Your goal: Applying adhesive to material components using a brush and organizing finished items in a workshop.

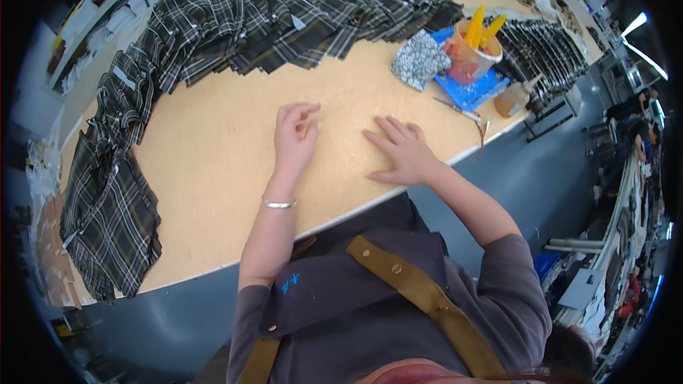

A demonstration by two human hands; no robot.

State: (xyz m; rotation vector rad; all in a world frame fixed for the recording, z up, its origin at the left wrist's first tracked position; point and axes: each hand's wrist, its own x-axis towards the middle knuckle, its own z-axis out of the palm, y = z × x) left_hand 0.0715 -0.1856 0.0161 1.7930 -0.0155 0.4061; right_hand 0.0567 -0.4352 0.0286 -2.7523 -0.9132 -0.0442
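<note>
My left hand (295, 137) is over the bare middle of the wooden tabletop (224, 170), its fingers loosely curled and the thumb apart from the index finger, with nothing in it. A silver bracelet (278, 204) circles that wrist. To the right, my right hand (404, 153) is palm down at the table's near edge, fingers spread, holding nothing. Overlapping dark plaid fabric pieces (299, 16) curve along the far side and down the left of the table. The nearest plaid piece (120, 224) lies at the left end. Some pieces bear small white tags.
Right of my hands, a plastic tub (474, 58) with yellow-handled tools stands on a blue tray (469, 93). Beside these are a patterned cloth (420, 60), a thin pointed tool (458, 109) and a spouted bottle (512, 98). Stacked dark pieces (544, 50) lie beyond.
</note>
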